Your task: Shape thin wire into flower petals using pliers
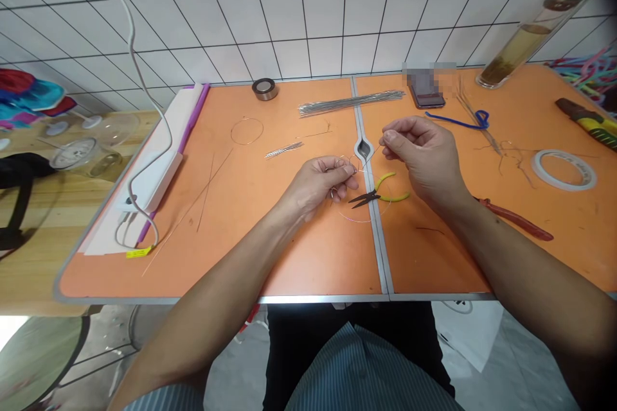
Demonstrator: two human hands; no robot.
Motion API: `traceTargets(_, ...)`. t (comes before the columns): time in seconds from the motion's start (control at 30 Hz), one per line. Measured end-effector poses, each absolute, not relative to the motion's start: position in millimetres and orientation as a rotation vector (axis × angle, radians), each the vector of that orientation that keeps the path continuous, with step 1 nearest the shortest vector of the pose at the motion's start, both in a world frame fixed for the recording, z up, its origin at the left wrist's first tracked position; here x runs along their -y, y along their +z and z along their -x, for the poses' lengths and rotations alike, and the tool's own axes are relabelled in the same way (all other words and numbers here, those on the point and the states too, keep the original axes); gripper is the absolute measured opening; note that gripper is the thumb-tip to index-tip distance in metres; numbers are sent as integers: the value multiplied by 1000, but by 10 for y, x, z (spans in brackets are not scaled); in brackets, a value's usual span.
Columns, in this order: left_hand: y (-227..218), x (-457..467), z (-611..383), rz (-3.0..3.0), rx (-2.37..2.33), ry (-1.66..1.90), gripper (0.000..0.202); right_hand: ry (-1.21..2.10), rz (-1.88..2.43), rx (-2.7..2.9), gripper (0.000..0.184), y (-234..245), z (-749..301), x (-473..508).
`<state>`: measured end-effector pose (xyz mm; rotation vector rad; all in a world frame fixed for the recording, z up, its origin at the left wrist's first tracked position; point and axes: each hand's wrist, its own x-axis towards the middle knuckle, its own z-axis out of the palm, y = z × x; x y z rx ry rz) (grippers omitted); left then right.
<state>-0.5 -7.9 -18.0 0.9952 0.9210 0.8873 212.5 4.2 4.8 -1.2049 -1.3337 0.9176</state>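
My left hand (330,180) is closed in a pinch on a thin bent wire (357,170), whose fine loops stick out around the fingertips. To its right, my right hand (421,151) is also pinched, with a faint strand of wire showing at its fingertips. Between and below the hands, small pliers with yellow handles (394,198) lie across the table's metal seam, jaws pointing left. A thin wire arc curves beneath the pliers. Red-handled pliers (523,221) lie partly hidden under my right forearm.
A bundle of straight wires (351,103), short wires (284,149), a wire ring (247,131) and black tape (265,89) lie on the orange table. A power strip (157,183) is left. Right are a phone (427,93), white tape roll (563,170) and tall glass jar (518,51).
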Motion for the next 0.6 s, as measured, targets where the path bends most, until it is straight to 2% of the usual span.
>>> traceTargets(0.27,-176,86,-10,-1013,-896,871,21,1117,1179,1297,22,-10,-2125,-68)
traceTargets(0.6,-197,87,8,-998,-873,816,18,1416,1058,1096,33,-115,-2159,-139)
